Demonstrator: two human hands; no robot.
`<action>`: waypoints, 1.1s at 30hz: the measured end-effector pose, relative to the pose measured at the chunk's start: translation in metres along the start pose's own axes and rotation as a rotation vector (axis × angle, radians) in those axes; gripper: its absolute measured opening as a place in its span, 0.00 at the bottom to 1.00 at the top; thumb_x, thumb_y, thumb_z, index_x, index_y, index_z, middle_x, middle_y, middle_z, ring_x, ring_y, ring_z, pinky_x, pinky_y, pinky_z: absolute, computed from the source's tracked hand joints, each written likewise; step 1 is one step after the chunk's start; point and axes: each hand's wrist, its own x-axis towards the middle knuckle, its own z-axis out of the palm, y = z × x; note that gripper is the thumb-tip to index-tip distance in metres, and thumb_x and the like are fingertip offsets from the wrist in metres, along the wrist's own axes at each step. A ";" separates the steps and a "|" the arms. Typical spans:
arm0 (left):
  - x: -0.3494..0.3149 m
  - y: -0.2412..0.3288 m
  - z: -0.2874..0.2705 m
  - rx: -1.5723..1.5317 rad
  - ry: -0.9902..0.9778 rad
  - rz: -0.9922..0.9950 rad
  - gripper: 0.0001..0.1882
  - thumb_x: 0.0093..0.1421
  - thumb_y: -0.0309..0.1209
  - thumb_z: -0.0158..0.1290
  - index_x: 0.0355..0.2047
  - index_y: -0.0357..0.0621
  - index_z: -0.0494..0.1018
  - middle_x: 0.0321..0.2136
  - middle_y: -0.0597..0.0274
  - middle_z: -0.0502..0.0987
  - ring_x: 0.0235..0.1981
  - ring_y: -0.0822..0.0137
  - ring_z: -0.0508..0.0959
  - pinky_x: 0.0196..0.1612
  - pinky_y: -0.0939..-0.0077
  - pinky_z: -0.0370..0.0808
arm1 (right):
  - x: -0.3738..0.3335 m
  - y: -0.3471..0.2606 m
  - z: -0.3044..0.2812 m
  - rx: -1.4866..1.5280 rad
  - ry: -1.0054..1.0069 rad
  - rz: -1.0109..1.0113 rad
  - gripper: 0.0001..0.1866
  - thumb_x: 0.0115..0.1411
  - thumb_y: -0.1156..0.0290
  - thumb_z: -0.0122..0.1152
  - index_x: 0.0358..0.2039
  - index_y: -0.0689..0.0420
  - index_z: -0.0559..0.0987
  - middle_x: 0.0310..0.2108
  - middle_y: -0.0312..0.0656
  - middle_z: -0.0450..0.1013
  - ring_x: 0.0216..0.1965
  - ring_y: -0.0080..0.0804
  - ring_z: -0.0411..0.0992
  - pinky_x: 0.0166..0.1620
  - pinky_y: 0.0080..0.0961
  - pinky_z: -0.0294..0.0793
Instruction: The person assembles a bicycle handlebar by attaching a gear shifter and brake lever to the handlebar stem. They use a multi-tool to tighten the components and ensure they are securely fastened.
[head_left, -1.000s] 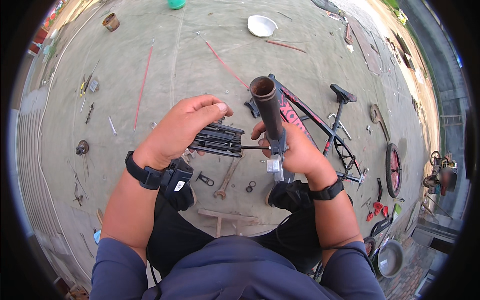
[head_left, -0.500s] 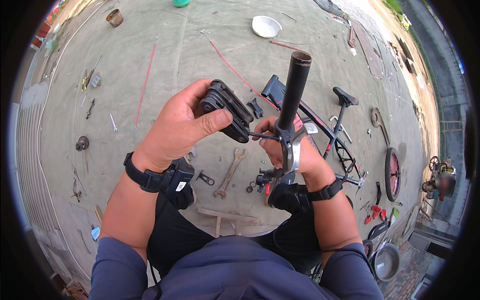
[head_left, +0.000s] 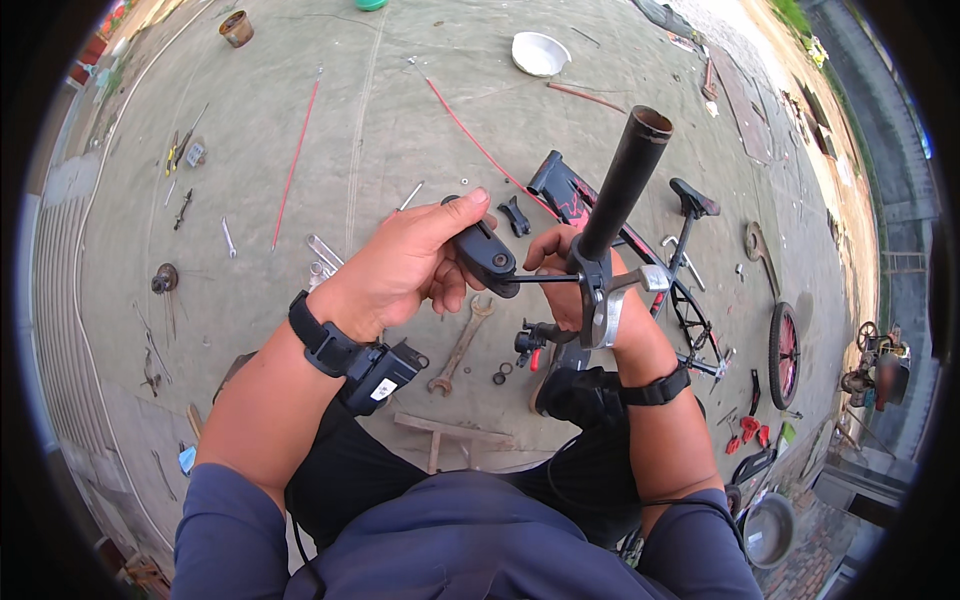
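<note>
My left hand (head_left: pixel 400 268) is closed on a black folding multi-tool (head_left: pixel 486 250), thumb along its top. The tool's thin hex key (head_left: pixel 545 278) sticks out to the right and its tip meets the side of a bicycle stem (head_left: pixel 594 285). This stem is black with a silver forked part, and a black tube (head_left: pixel 628 180) with a worn, rusty rim rises from it, leaning right. My right hand (head_left: pixel 566 290) grips the stem from behind; the stem hides part of the palm and some fingers.
A large open-ended wrench (head_left: pixel 463 345) and a small black bracket (head_left: pixel 515 216) lie on the green-grey ground. To the right are a bicycle frame (head_left: pixel 640 245) with its saddle (head_left: pixel 695 197) and a wheel (head_left: pixel 785 355). A white basin (head_left: pixel 540 55) sits far off.
My left hand has turned the multi-tool, so its body is now rolled over and tilted differently. The tube and stem have shifted slightly right, the tube leaning more.
</note>
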 end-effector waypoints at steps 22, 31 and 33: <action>-0.014 -0.013 0.025 0.154 0.236 0.481 0.25 0.71 0.33 0.57 0.59 0.32 0.61 0.49 0.53 0.75 0.45 0.68 0.82 0.44 0.73 0.85 | 0.000 0.006 -0.029 0.410 -0.032 -0.018 0.15 0.66 0.74 0.54 0.49 0.70 0.79 0.25 0.48 0.77 0.15 0.23 0.67 0.20 0.19 0.67; -0.004 -0.022 0.013 -0.347 -0.052 0.253 0.28 0.78 0.51 0.39 0.59 0.37 0.68 0.60 0.41 0.75 0.60 0.52 0.78 0.59 0.54 0.80 | -0.001 0.002 -0.030 0.272 0.088 -0.042 0.11 0.71 0.72 0.59 0.46 0.67 0.82 0.34 0.52 0.83 0.15 0.18 0.65 0.22 0.17 0.67; -0.003 -0.019 0.012 -0.421 -0.051 0.192 0.28 0.78 0.50 0.39 0.60 0.36 0.68 0.60 0.42 0.75 0.60 0.52 0.78 0.60 0.51 0.78 | -0.005 -0.005 -0.029 0.223 0.102 -0.042 0.10 0.70 0.74 0.59 0.46 0.67 0.82 0.36 0.52 0.83 0.16 0.17 0.66 0.22 0.16 0.67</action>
